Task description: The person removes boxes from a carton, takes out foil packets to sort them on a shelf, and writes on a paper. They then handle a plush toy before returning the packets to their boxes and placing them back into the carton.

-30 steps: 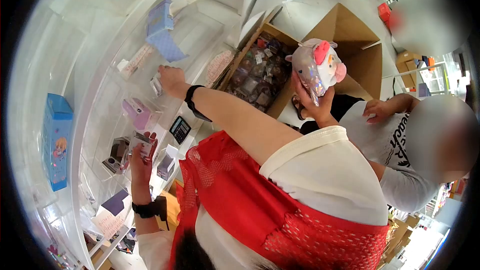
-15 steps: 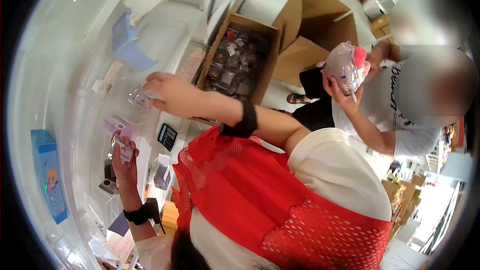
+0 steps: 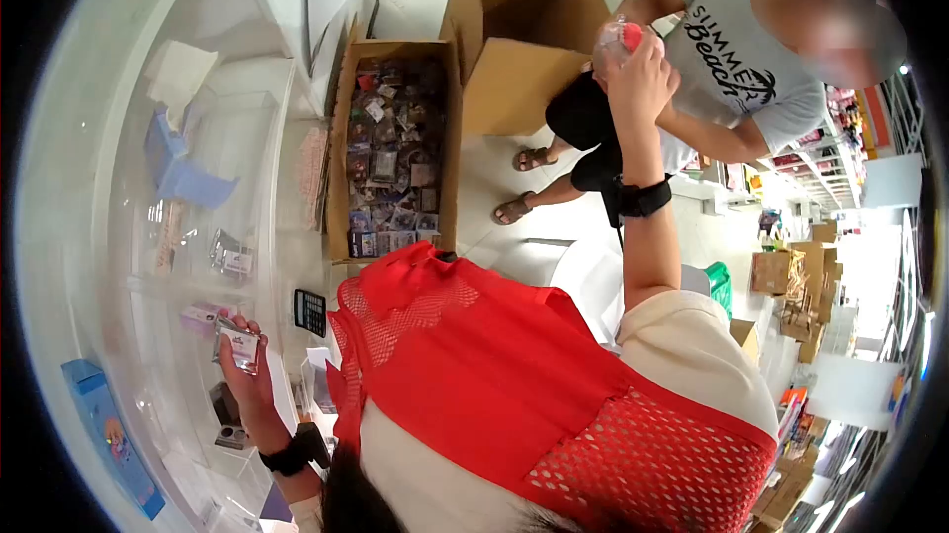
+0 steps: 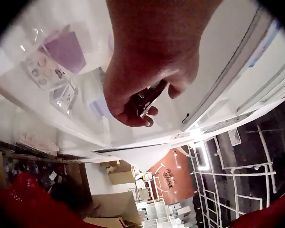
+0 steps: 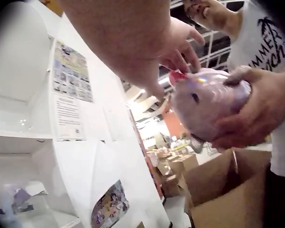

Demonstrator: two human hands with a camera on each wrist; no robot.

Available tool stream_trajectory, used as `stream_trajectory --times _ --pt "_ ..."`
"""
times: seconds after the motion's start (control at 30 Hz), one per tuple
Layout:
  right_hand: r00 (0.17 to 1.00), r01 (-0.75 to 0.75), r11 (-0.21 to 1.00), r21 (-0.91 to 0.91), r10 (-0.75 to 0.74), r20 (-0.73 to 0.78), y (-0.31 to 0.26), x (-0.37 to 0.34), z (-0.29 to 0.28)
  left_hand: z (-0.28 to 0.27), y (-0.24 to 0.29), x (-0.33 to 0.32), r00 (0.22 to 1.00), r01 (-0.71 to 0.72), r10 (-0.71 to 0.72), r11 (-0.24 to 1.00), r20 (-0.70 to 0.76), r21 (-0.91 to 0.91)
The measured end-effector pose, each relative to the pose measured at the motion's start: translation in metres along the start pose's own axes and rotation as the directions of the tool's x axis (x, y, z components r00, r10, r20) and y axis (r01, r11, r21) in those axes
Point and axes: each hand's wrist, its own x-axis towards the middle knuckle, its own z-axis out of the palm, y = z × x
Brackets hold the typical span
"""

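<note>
My left hand (image 3: 255,393) grips a small flat packet (image 3: 237,347) with a silvery edge and a pale printed label, held over the clear shelving. In the left wrist view the fingers curl round the packet (image 4: 151,102) and hide most of it. Stretched out to the far right, my right hand (image 3: 641,83) is at a shiny pale plush toy (image 5: 204,107) with a red part on top. Its fingers are spread over the toy's top in the right wrist view. Another person's hand (image 5: 256,104) holds that toy from the side and below.
A cardboard box (image 3: 452,152) full of small packaged items stands beside the shelf, with an open box (image 3: 524,88) behind it. Nearby are a calculator (image 3: 309,311), a blue box (image 3: 111,434), a lilac package (image 3: 201,317) and another silvery packet (image 3: 235,261). The other person's sandalled feet (image 3: 529,159) are on the floor.
My right hand has left the silvery packet on the shelf and swung right to the plush toy. The view has turned right. The left hand keeps its packet, its label now facing up.
</note>
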Motion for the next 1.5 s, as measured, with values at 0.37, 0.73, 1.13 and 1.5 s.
stream_trajectory --times 0.37,0.73,1.13,1.5 --pt "0.923 -0.234 0.186 0.954 0.35 0.159 0.006 0.012 -0.039 0.009 -0.003 0.02 1.0 0.001 -0.001 1.0 0.023 -0.004" --pt "0.699 -0.707 -0.679 0.197 -0.633 0.333 -0.158 0.0 -0.046 0.008 0.021 0.0 0.996 -0.063 0.061 0.998 -0.072 -0.021" --pt "0.405 -0.593 -0.037 -0.804 -0.877 -0.258 -0.274 -0.047 -0.012 0.04 0.03 -0.023 0.972 -0.119 0.102 0.99 -0.211 -0.071" --pt "0.283 -0.609 0.135 -0.782 -0.883 -0.374 -0.308 -0.057 -0.032 0.087 0.051 -0.027 0.971 -0.238 0.236 0.961 0.033 0.144"
